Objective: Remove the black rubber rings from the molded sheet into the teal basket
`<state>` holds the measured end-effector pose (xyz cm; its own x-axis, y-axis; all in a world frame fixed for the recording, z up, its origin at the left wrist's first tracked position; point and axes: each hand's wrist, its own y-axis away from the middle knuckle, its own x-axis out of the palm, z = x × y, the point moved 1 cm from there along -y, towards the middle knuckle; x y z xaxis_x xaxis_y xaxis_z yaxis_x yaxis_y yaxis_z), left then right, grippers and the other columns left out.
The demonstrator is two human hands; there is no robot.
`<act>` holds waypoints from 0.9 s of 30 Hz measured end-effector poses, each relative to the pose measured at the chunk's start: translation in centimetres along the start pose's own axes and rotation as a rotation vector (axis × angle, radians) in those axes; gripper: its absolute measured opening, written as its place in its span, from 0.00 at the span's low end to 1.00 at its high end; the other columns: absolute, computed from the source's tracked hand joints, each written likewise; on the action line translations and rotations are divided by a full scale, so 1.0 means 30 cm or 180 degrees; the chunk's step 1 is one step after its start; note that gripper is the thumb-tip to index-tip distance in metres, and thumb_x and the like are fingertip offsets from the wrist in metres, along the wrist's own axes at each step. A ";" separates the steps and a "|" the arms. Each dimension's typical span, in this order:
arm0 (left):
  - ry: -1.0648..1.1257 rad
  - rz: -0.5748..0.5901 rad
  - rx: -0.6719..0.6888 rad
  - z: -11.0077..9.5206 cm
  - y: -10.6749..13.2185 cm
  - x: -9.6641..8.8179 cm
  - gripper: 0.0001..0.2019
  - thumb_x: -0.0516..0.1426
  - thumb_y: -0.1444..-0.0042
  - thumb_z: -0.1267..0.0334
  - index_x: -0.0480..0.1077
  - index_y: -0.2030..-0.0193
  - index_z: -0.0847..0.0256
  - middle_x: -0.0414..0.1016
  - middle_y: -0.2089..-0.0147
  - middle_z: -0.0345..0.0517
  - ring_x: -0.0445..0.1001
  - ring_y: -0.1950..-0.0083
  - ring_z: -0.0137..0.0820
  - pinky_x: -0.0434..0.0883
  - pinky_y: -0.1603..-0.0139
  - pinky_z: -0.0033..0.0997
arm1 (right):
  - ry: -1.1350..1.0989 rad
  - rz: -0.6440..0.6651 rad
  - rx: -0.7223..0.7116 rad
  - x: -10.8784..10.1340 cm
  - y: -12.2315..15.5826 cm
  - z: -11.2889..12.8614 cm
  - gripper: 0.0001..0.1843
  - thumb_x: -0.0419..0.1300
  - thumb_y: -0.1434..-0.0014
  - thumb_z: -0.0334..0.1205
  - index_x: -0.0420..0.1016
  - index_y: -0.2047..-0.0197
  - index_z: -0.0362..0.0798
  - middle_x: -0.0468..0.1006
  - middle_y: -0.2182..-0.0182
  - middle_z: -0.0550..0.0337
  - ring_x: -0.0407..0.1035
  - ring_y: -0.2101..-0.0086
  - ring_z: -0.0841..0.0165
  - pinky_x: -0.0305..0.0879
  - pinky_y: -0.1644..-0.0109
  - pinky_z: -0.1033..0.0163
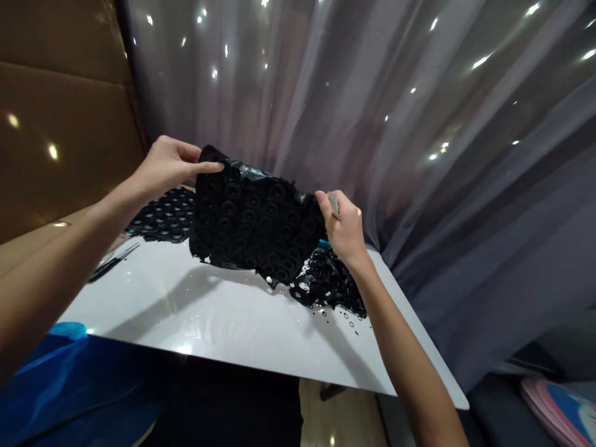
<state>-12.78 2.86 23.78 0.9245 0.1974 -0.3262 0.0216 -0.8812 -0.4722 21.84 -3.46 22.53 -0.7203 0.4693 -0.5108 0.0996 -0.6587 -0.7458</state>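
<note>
white table (223, 329), blue bag (69, 385), contents unclear; both hands (170, 160) (344, 226) hold black sheet (254, 230).

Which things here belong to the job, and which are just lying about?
Job, apparently:
Black ringed sheet: left hand, right hand
Small grey tool, right hand
Loose black ring scraps
Black ringed sheeting, left
Glossy white table

Lying about, probably:
Black-handled pointed metal tool
Translucent blue plastic
Curved pink and blue object

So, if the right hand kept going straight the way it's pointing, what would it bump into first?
Probably the grey curtain behind the table. The right hand already holds the black sheet, which would move along. How far back the curtain hangs is unclear.
</note>
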 end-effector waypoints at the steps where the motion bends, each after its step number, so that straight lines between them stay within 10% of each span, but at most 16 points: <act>1: -0.0133 0.0058 -0.0070 0.002 0.013 -0.012 0.23 0.73 0.53 0.46 0.79 0.67 0.69 0.70 0.76 0.38 0.68 0.70 0.27 0.67 0.68 0.25 | -0.0009 -0.0002 0.0060 0.003 0.016 0.007 0.28 0.53 0.28 0.64 0.59 0.71 0.51 0.58 0.77 0.70 0.51 0.74 0.73 0.50 0.69 0.64; 9: -0.0807 0.1249 -0.0748 0.233 -0.023 0.069 0.27 0.73 0.60 0.40 0.68 0.80 0.60 0.61 0.81 0.35 0.63 0.75 0.27 0.61 0.74 0.26 | 0.0359 0.0904 0.0986 0.233 0.111 -0.235 0.18 0.52 0.26 0.48 0.63 0.69 0.51 0.70 0.74 0.64 0.61 0.73 0.69 0.55 0.65 0.64; 17: -0.0891 0.1170 -0.1012 0.514 -0.084 0.294 0.28 0.72 0.67 0.38 0.66 0.82 0.59 0.64 0.81 0.39 0.68 0.73 0.33 0.68 0.71 0.30 | 0.0344 0.1372 0.1210 0.483 0.166 -0.501 0.16 0.63 0.29 0.48 0.76 0.46 0.45 0.79 0.52 0.55 0.77 0.57 0.65 0.77 0.52 0.54; 22: -0.1346 0.1043 -0.0974 0.608 -0.123 0.349 0.28 0.73 0.65 0.41 0.63 0.83 0.57 0.58 0.84 0.37 0.72 0.69 0.40 0.64 0.69 0.30 | 0.0135 0.1129 0.1213 0.480 0.131 -0.526 0.14 0.61 0.28 0.47 0.78 0.49 0.46 0.79 0.50 0.51 0.74 0.49 0.58 0.72 0.42 0.46; 27: -0.1453 0.0941 -0.0468 0.590 -0.045 0.394 0.21 0.68 0.53 0.42 0.72 0.66 0.58 0.76 0.66 0.52 0.76 0.51 0.52 0.71 0.53 0.40 | -0.0133 0.0460 0.1478 0.335 0.294 -0.445 0.30 0.39 0.23 0.56 0.77 0.58 0.52 0.77 0.56 0.51 0.69 0.47 0.54 0.64 0.38 0.47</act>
<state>-8.61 13.99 6.06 0.6415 0.0701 -0.7639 -0.1303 -0.9714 -0.1986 24.65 3.30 5.10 -0.7496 0.3361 -0.5702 -0.1095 -0.9126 -0.3940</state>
